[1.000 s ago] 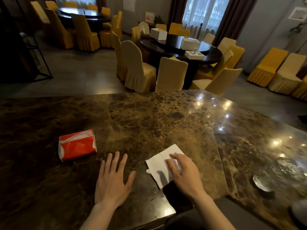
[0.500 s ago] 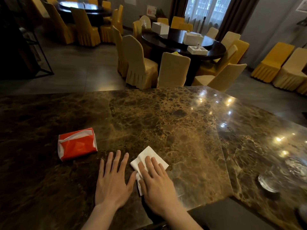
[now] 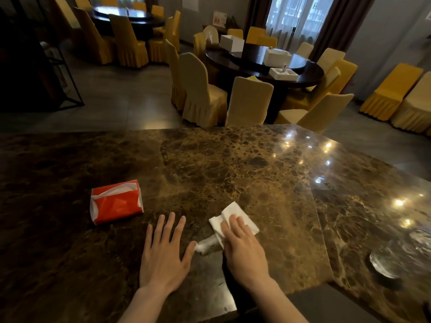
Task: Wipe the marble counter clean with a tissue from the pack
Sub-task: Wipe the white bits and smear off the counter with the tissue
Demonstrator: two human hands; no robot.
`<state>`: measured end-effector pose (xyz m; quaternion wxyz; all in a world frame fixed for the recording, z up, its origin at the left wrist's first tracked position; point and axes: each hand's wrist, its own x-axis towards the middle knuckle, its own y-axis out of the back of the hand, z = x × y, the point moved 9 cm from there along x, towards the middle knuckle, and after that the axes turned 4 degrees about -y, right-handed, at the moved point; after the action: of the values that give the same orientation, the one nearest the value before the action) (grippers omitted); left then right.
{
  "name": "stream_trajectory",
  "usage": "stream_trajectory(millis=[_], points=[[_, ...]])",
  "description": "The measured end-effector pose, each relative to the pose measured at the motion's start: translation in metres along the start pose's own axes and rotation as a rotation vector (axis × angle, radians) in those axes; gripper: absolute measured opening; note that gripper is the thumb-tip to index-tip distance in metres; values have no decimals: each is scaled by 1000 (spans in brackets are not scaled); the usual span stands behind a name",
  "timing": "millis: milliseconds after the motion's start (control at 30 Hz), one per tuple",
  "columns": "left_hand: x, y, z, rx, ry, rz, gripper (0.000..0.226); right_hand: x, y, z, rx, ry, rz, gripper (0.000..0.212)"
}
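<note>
A white tissue (image 3: pixel 235 212) lies crumpled on the brown marble counter (image 3: pixel 233 164), near its front edge. My right hand (image 3: pixel 243 249) presses flat on the tissue, fingers together, covering its near half. One twisted end of the tissue sticks out to the left and touches the thumb of my left hand (image 3: pixel 163 255). That hand rests flat on the counter with fingers spread and holds nothing. The red tissue pack (image 3: pixel 116 202) lies to the left of both hands, its white opening facing away.
A glass ashtray (image 3: pixel 384 266) sits on the counter at the right, with another glass dish (image 3: pixel 419 238) behind it. Beyond the counter stand covered chairs (image 3: pixel 249 101) around a dark round table (image 3: pixel 263 66) with white boxes.
My right hand slid the tissue left from the counter's middle toward my left hand, then slightly back right. The tissue went from flat to crumpled. My left hand stayed put.
</note>
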<state>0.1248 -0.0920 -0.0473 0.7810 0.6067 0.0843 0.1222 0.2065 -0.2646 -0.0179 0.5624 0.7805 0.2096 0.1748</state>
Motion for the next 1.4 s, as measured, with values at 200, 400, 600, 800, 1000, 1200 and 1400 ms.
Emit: stream_trajectory(millis=[200, 400, 600, 800, 1000, 1200, 1400], points=[[-3, 10, -15, -15, 47, 36, 81, -10, 17, -28, 38, 77, 63, 18], [-11, 12, -27, -9, 73, 23, 87, -17, 15, -72, 178, 177, 97, 17], [-13, 12, -25, 18, 58, 23, 78, -35, -3, -97, 300, 250, 81, 43], [-12, 11, -26, 7, 71, 44, 80, -41, -11, -92, 292, 264, -13, 57], [-11, 10, -28, 6, 82, 42, 83, -40, -18, -85, 52, 348, 16, 56], [-12, 10, -29, -2, 84, 48, 88, -18, 2, -26, -30, 98, 33, 48], [-10, 8, -31, -8, 91, 58, 88, -19, 18, -25, 45, -36, 94, 33]])
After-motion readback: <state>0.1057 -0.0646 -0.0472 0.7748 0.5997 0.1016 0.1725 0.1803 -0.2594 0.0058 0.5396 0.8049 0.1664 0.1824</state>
